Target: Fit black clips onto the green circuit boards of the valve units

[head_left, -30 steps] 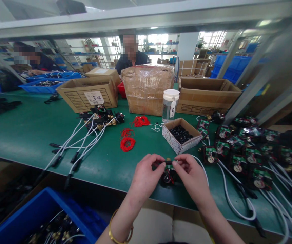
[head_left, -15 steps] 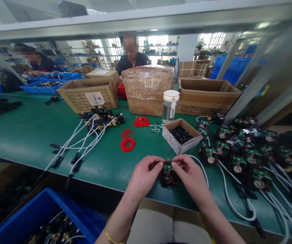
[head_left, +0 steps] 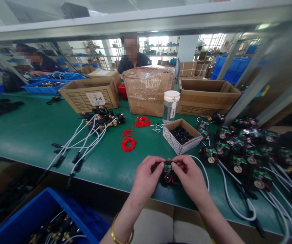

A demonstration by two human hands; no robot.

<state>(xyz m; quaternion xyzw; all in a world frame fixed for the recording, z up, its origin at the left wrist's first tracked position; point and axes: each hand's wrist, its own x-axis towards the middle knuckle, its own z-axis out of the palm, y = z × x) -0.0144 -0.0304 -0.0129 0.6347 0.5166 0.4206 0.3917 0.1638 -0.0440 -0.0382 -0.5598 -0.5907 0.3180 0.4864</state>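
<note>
Near the front edge of the green table, a small black housing with a green circuit board [head_left: 168, 177] lies between my hands. My left hand [head_left: 148, 174] pinches its upper left edge with thumb and forefinger. On the opposite side, the thumb and fingers of my right hand [head_left: 189, 173] close on its upper right edge. A brass fitting shows at the top of the unit, and a white cable [head_left: 202, 166] curves away beside my right hand. Just beyond sits an open carton [head_left: 183, 149] of small black parts.
Several similar circuit-board units [head_left: 237, 164] with white cables crowd the right side. Red wire bundles [head_left: 128, 144] and cabled brass units [head_left: 102, 118] lie left. Behind stand a cup [head_left: 170, 106] and cardboard boxes [head_left: 149, 91]. A blue bin [head_left: 51, 200] is below left. Two people sit across.
Both hands stay at the circuit-board unit with almost the same grip. My left wrist has shifted slightly to the right. The view has moved a touch.
</note>
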